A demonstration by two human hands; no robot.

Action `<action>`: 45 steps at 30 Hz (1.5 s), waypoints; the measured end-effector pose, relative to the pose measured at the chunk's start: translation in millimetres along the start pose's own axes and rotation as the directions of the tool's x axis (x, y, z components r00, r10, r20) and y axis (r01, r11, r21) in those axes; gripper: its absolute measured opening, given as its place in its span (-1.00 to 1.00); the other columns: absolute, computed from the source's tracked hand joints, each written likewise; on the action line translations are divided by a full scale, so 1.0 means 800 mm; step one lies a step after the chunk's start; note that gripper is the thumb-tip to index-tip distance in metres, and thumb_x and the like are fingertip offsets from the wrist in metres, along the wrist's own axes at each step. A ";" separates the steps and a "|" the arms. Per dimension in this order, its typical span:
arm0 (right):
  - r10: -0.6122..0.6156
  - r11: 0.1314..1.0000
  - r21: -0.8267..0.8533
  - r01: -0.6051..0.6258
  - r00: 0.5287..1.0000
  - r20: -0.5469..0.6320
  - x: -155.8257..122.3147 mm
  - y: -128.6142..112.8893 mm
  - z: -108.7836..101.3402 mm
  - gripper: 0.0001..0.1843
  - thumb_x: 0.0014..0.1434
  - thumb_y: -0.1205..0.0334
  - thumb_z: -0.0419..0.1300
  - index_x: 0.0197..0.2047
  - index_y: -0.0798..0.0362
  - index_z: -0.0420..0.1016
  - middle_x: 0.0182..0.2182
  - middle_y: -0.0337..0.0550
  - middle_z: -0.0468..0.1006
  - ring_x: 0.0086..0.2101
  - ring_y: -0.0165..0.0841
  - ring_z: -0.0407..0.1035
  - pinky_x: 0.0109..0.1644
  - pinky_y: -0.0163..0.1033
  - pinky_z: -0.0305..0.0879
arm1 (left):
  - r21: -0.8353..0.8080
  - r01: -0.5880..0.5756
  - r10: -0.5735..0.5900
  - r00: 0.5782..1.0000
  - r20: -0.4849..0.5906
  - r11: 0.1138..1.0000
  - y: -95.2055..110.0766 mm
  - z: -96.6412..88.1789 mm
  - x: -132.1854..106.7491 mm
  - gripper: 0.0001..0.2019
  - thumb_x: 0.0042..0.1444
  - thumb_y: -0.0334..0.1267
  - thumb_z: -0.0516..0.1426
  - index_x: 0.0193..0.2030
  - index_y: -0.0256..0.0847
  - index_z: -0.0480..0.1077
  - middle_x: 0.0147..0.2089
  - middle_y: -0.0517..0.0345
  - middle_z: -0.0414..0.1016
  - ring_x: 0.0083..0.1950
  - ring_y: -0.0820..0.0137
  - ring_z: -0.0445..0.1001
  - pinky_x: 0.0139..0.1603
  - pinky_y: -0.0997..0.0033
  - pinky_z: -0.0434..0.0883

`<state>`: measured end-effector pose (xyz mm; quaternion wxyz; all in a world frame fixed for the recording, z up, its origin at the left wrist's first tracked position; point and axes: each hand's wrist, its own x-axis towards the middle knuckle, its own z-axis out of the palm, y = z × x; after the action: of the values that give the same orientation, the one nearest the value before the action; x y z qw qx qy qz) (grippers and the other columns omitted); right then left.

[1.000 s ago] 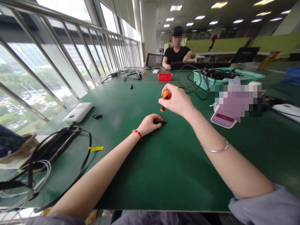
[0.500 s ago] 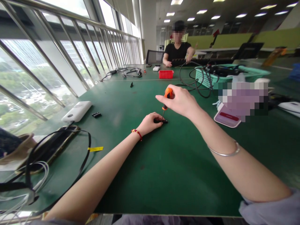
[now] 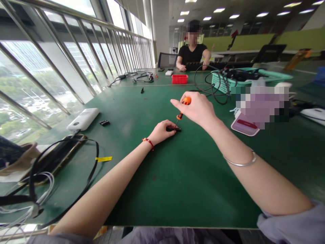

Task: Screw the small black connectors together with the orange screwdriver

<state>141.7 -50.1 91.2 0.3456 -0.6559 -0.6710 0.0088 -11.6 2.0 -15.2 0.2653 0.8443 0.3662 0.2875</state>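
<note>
My right hand (image 3: 199, 107) grips the orange and black handle of a screwdriver (image 3: 179, 116), its shaft slanting down and to the left. The tip reaches a small black part (image 3: 178, 129) that lies on the green table. My left hand (image 3: 162, 131) pinches this part from the left side, fingers closed on it and covering some of it. What kind of part it is, I cannot make out. Another small black piece (image 3: 104, 123) rests to the left, and a smaller black one (image 3: 142, 90) farther back.
A white power bank (image 3: 83, 118), a phone (image 3: 59, 156) and looped cables lie at the left. A red bin (image 3: 179, 79) and a teal basket (image 3: 220, 84) with cables stand farther back. A purple-edged phone (image 3: 245, 127) is at the right. A person (image 3: 193, 51) sits opposite.
The screwdriver leans more to the right at its handle, and my right hand has shifted slightly right with it. My left hand stays on the black part.
</note>
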 end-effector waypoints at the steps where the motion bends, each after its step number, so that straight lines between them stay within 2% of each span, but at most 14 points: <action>1: -0.004 1.000 0.006 0.004 1.000 -0.008 0.000 0.000 0.001 -0.65 0.05 -0.14 0.09 -0.44 -0.02 0.37 -0.42 -0.14 0.51 -0.35 -0.23 0.36 -0.34 -0.23 0.14 | 0.004 -0.002 0.002 1.000 -0.002 1.000 0.000 0.000 0.000 -0.82 -0.02 -0.37 0.16 -0.25 -0.26 0.54 -0.28 0.11 0.46 -0.29 0.44 0.43 -0.19 0.45 0.41; 5: -0.047 0.998 0.037 0.047 0.999 -0.014 0.000 0.002 0.001 -0.79 -0.04 0.04 0.19 -0.37 -0.03 0.37 -0.41 -0.19 0.51 -0.38 -0.27 0.35 -0.35 -0.24 0.14 | 0.007 0.003 -0.003 1.000 -0.006 1.000 0.000 0.001 -0.001 -0.81 -0.02 -0.38 0.16 -0.25 -0.28 0.54 -0.27 0.10 0.46 -0.29 0.44 0.43 -0.19 0.44 0.41; 7: -0.038 0.999 0.033 0.039 0.999 -0.016 0.001 0.003 0.001 -0.74 -0.04 -0.02 0.19 -0.36 -0.04 0.36 -0.42 -0.19 0.51 -0.38 -0.26 0.35 -0.34 -0.24 0.14 | 0.004 0.003 -0.003 1.000 0.000 1.000 0.000 0.001 -0.001 -0.80 -0.02 -0.38 0.16 -0.24 -0.28 0.54 -0.27 0.10 0.46 -0.29 0.44 0.44 -0.19 0.44 0.42; 11: 0.015 1.000 -0.004 -0.015 0.999 -0.046 0.001 0.004 0.002 -0.60 0.06 -0.21 0.05 -0.45 -0.03 0.34 -0.48 -0.15 0.47 -0.36 -0.22 0.35 -0.34 -0.22 0.14 | 0.002 0.004 -0.004 1.000 0.001 1.000 0.000 0.001 0.000 -0.81 -0.02 -0.38 0.16 -0.25 -0.27 0.54 -0.28 0.11 0.47 -0.29 0.44 0.44 -0.20 0.45 0.41; 17: -0.036 0.998 0.056 0.038 0.999 -0.023 0.002 0.006 0.003 -0.80 -0.03 0.04 0.16 -0.37 -0.03 0.39 -0.42 -0.20 0.51 -0.38 -0.27 0.35 -0.34 -0.24 0.15 | 0.011 0.009 -0.009 1.000 0.000 1.000 0.003 -0.001 -0.001 -0.81 -0.02 -0.38 0.16 -0.24 -0.26 0.54 -0.27 0.11 0.46 -0.28 0.44 0.43 -0.17 0.43 0.41; 23: 0.001 0.999 0.034 0.001 0.999 -0.052 0.004 0.008 0.003 -0.63 0.03 -0.17 0.10 -0.44 -0.02 0.39 -0.43 -0.14 0.51 -0.33 -0.21 0.37 -0.31 -0.21 0.17 | 0.000 0.014 -0.014 1.000 0.002 1.000 0.004 0.000 -0.001 -0.82 -0.02 -0.37 0.16 -0.25 -0.26 0.54 -0.27 0.11 0.47 -0.28 0.44 0.43 -0.18 0.45 0.41; 27: -0.044 0.996 0.070 0.047 0.998 -0.042 0.004 0.008 0.004 -0.80 0.00 0.03 0.16 -0.38 -0.03 0.40 -0.42 -0.19 0.51 -0.37 -0.26 0.36 -0.33 -0.23 0.17 | 0.004 0.012 -0.012 1.000 -0.001 1.000 0.002 0.000 -0.001 -0.82 -0.02 -0.36 0.16 -0.25 -0.26 0.54 -0.27 0.11 0.47 -0.27 0.43 0.43 -0.17 0.44 0.41; 29: -0.066 0.993 0.093 0.069 0.997 -0.035 0.004 0.007 0.004 -0.77 -0.04 0.07 0.19 -0.31 -0.03 0.39 -0.40 -0.21 0.52 -0.41 -0.29 0.35 -0.33 -0.23 0.17 | 0.006 0.009 -0.009 1.000 -0.003 1.000 0.002 0.000 -0.001 -0.82 -0.02 -0.36 0.16 -0.25 -0.25 0.54 -0.28 0.12 0.46 -0.28 0.44 0.43 -0.17 0.45 0.42; 31: -0.060 0.994 0.094 0.063 0.998 -0.034 0.004 0.007 0.004 -0.73 -0.03 0.00 0.19 -0.29 -0.04 0.38 -0.40 -0.20 0.52 -0.41 -0.28 0.35 -0.34 -0.23 0.17 | 0.009 0.008 -0.008 1.000 -0.004 1.000 0.002 0.000 -0.002 -0.82 -0.01 -0.36 0.16 -0.25 -0.25 0.54 -0.28 0.12 0.46 -0.28 0.44 0.43 -0.17 0.44 0.41; 34: -0.025 0.999 0.044 0.027 0.998 -0.050 0.003 0.006 0.004 -0.68 0.06 -0.12 0.10 -0.38 -0.03 0.37 -0.46 -0.16 0.49 -0.40 -0.24 0.35 -0.36 -0.23 0.14 | 0.010 0.013 -0.013 1.000 -0.003 1.000 0.003 0.000 -0.001 -0.82 -0.02 -0.37 0.16 -0.25 -0.26 0.54 -0.27 0.11 0.46 -0.28 0.43 0.43 -0.17 0.43 0.41; 37: -0.035 0.999 0.020 0.036 0.998 -0.052 0.003 0.005 0.003 -0.73 0.09 -0.04 0.09 -0.43 -0.03 0.36 -0.49 -0.17 0.48 -0.40 -0.24 0.35 -0.38 -0.24 0.11 | 0.009 0.015 -0.015 1.000 -0.005 1.000 0.002 0.001 -0.001 -0.82 -0.02 -0.38 0.16 -0.25 -0.27 0.54 -0.27 0.11 0.46 -0.27 0.43 0.43 -0.16 0.43 0.41; 40: -0.051 0.998 0.044 0.053 0.998 -0.037 0.002 0.004 0.002 -0.82 0.02 0.05 0.16 -0.34 -0.05 0.38 -0.46 -0.21 0.50 -0.41 -0.27 0.35 -0.38 -0.25 0.11 | 0.013 0.015 -0.015 1.000 -0.010 1.000 0.001 0.001 0.000 -0.82 -0.03 -0.38 0.16 -0.26 -0.26 0.53 -0.28 0.12 0.46 -0.28 0.43 0.43 -0.17 0.44 0.41; 42: -0.044 0.998 0.046 0.046 0.999 -0.029 0.001 0.004 0.003 -0.77 0.01 0.00 0.18 -0.30 -0.05 0.38 -0.46 -0.21 0.50 -0.41 -0.26 0.35 -0.37 -0.25 0.12 | 0.016 0.015 -0.015 1.000 -0.012 1.000 0.001 0.002 0.000 -0.82 -0.03 -0.38 0.16 -0.26 -0.26 0.53 -0.29 0.12 0.47 -0.28 0.43 0.43 -0.17 0.44 0.41; 45: -0.020 1.000 0.018 0.021 0.999 -0.035 0.002 0.006 0.006 -0.69 0.06 -0.12 0.12 -0.37 -0.04 0.39 -0.47 -0.15 0.50 -0.38 -0.22 0.35 -0.36 -0.24 0.13 | 0.020 0.013 -0.013 1.000 -0.013 1.000 0.000 0.002 0.000 -0.83 -0.03 -0.38 0.17 -0.26 -0.25 0.53 -0.29 0.13 0.47 -0.28 0.43 0.44 -0.16 0.44 0.42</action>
<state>143.9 -46.0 86.1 0.3635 -0.6457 -0.6715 0.0001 -10.5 1.5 -16.2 0.2565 0.8426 0.3762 0.2877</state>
